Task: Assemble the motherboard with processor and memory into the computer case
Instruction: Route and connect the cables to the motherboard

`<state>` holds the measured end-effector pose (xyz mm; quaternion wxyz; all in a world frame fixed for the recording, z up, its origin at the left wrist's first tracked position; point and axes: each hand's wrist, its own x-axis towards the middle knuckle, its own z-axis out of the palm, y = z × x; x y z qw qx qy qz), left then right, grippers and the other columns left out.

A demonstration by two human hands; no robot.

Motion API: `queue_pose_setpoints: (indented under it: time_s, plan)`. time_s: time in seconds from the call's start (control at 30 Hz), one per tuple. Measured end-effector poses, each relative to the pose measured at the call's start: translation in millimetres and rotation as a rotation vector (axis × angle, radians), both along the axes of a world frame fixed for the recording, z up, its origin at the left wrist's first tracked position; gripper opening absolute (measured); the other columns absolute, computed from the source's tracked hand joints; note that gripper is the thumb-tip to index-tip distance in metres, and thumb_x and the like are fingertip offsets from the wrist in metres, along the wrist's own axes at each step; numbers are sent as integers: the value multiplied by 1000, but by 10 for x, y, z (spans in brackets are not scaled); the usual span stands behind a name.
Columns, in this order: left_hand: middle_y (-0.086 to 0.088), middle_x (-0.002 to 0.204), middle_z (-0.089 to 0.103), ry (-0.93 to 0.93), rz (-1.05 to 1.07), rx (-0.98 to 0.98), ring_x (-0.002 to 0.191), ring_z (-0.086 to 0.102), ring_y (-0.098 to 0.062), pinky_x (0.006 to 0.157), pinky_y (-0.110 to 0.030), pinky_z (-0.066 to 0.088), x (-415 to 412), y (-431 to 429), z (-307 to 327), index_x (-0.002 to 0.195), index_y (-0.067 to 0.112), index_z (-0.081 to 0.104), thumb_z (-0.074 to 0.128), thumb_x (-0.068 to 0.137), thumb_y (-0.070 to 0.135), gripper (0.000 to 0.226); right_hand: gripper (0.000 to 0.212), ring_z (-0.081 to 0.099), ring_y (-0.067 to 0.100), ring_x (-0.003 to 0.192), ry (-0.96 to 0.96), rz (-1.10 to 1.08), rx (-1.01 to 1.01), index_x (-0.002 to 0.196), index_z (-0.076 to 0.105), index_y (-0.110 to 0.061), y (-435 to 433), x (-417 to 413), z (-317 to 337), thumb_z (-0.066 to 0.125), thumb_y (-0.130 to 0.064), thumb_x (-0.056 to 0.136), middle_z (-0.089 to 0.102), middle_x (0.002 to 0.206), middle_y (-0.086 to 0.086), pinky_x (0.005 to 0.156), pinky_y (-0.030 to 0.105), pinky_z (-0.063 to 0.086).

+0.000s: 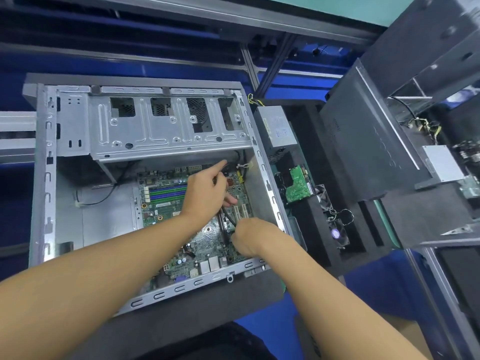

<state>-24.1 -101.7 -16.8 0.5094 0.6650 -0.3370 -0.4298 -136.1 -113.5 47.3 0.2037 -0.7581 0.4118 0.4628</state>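
Open computer case (44, 178), laid on its side and viewed from above, with the motherboard (202, 242) seated flat on the case floor in the lower right part of the interior, below the metal drive cage (161, 131). Blue and green memory slots (168, 192) are seen on the left part of the board. Both hands are held inside the case, over the right half of the board. The left hand (205, 196) is shown with its index finger (219, 166) stretched straight toward the far right corner of the case, the tip touching or just beside dark wiring there; the remaining fingers are curled under the palm, and whether anything is held in them cannot be told. A black cable (228, 216) is seen emerging from beneath the left hand and running down across the board to the right hand (250, 237). The right hand is drawn together in a curl, its fingertips closed on the near end of this cable, just above the board. Outside the case, to the right, a grey power supply (279, 128), a green circuit board (297, 187) and a small fan (337, 233) are laid on a black foam tray (311, 224), beside a black side panel (363, 146)
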Motion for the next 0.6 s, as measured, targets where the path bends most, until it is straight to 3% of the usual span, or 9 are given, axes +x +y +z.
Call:
queue_pose_setpoints:
  time_s: [0.17,0.33,0.5,0.6]
  plan:
    - [1,73,70,4,-126,40,58,72,-16,59,-34,62,-120,-40,34,141,23,51,44,101,14,42,24,60,28,92,79,44,38,117,59,0,17,16,34,43,-4,100,63,117,15,74,33,47]
    - [7,90,72,188,-142,18,80,72,-13,68,-36,62,-233,-158,124,141,18,49,46,102,10,40,31,64,31,113,114,52,9,126,59,3,25,37,16,45,-3,98,63,126,15,84,36,51]
    - [-1,95,70,284,89,-3,74,72,-17,61,-32,60,-324,-72,151,132,15,47,39,103,8,31,34,63,32,112,115,33,-7,130,56,2,26,21,-33,46,-4,98,61,128,16,86,39,52]
    - [-10,99,65,402,203,44,71,72,-16,60,-27,59,-275,-62,140,140,16,40,34,105,6,37,33,62,33,115,110,37,6,131,56,2,24,29,-36,45,-5,100,61,130,16,90,39,52]
